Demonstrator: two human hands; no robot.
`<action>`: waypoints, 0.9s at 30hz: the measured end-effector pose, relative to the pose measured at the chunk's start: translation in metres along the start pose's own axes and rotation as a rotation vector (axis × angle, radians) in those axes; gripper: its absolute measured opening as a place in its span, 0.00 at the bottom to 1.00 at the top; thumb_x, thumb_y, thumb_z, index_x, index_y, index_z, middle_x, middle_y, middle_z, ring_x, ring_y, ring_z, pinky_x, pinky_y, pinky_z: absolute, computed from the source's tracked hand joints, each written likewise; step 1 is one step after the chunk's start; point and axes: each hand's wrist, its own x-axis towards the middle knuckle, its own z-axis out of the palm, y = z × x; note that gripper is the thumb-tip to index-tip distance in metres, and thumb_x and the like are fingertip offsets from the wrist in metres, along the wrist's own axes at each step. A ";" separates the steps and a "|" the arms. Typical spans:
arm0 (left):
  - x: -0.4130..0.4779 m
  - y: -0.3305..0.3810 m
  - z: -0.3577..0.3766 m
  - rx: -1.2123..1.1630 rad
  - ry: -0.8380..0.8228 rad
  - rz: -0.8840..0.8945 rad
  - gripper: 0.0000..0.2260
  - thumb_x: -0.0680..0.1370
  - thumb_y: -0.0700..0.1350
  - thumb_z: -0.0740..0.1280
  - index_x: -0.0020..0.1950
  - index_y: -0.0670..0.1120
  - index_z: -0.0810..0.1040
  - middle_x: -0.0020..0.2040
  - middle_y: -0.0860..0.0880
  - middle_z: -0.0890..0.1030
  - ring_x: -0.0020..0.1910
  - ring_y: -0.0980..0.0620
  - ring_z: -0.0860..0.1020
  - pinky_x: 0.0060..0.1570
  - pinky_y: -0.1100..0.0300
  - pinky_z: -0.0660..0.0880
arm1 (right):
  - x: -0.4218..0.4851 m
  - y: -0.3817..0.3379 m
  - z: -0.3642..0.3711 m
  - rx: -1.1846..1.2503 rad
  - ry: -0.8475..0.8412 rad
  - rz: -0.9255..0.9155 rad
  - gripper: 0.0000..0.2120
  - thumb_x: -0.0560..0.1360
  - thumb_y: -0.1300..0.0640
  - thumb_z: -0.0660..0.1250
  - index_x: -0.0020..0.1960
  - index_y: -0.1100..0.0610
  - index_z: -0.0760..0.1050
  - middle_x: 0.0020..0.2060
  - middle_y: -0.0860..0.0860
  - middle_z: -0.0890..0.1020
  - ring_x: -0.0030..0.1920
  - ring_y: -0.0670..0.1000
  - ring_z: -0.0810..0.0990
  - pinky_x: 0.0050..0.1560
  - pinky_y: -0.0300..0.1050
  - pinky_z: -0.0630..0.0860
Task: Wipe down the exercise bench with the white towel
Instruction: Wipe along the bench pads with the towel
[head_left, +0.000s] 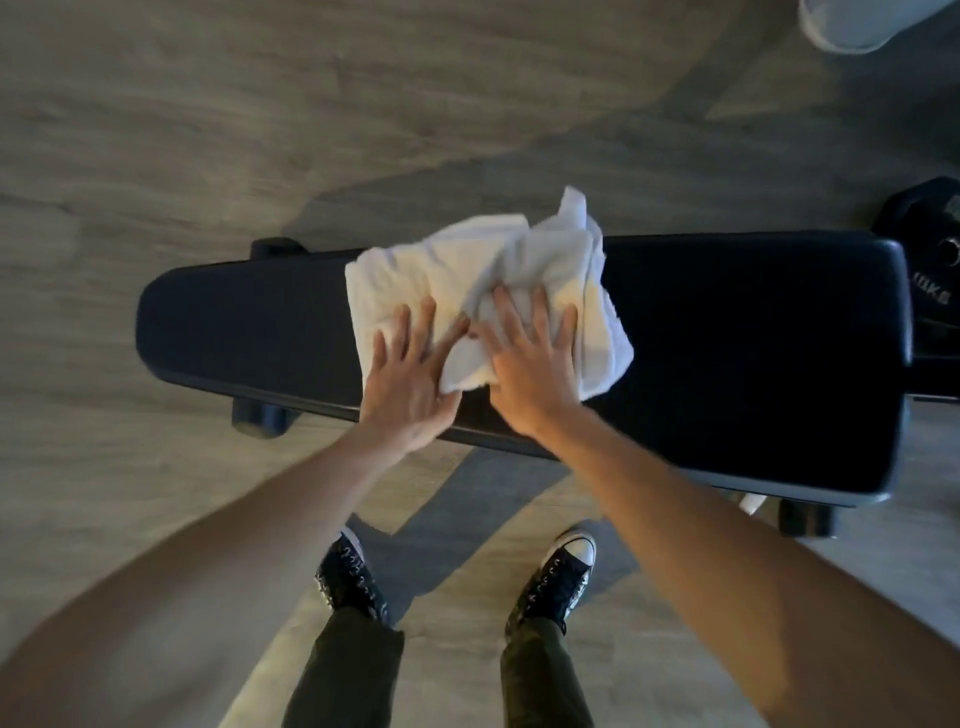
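Seen from above: black padded exercise bench lying crosswise on a wood-grain floor, narrow end to the left, broad end to the right. White towel crumpled and spread across the middle of the worktop, reaching from the near edge to the far edge, one corner poking up past the far side.

Left hand flat, fingers splayed, palm down on the left part of the towel, heel of the hand at the bench's near edge. Right hand likewise flat and spread, pressed on the towel just beside the left, a fold of cloth bunched between the two. Neither hand curled around the cloth; both pressing, not gripping. Bare forearms stretching in from the near corners, somewhat blurred.

Black feet of the bench frame showing under the left end and at the near right. Black weight plate on the floor touching or just beyond the broad right end, lettering too blurred to read. Pale rounded object at the far right corner, unclear what. Black laced sneakers and dark trousers at the near edge, standing just beside the bench.
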 end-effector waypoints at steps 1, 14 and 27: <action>0.021 -0.002 -0.015 0.016 -0.002 -0.011 0.34 0.82 0.58 0.53 0.82 0.60 0.34 0.86 0.44 0.40 0.84 0.37 0.41 0.81 0.35 0.48 | 0.021 0.003 -0.011 0.003 0.004 0.019 0.40 0.76 0.54 0.68 0.83 0.47 0.52 0.85 0.52 0.47 0.82 0.66 0.39 0.77 0.76 0.40; -0.050 0.084 0.029 -0.058 0.003 0.087 0.35 0.82 0.58 0.54 0.84 0.57 0.37 0.85 0.42 0.39 0.83 0.34 0.39 0.78 0.29 0.49 | -0.098 0.039 0.001 -0.009 0.035 0.118 0.43 0.69 0.59 0.76 0.79 0.48 0.59 0.84 0.53 0.54 0.83 0.66 0.45 0.77 0.76 0.49; 0.061 0.198 -0.018 -0.059 -0.008 0.230 0.36 0.81 0.59 0.55 0.83 0.60 0.39 0.85 0.45 0.36 0.83 0.35 0.39 0.79 0.29 0.45 | -0.085 0.165 -0.050 -0.020 0.170 0.326 0.31 0.74 0.58 0.69 0.74 0.47 0.65 0.83 0.53 0.58 0.82 0.68 0.49 0.77 0.77 0.47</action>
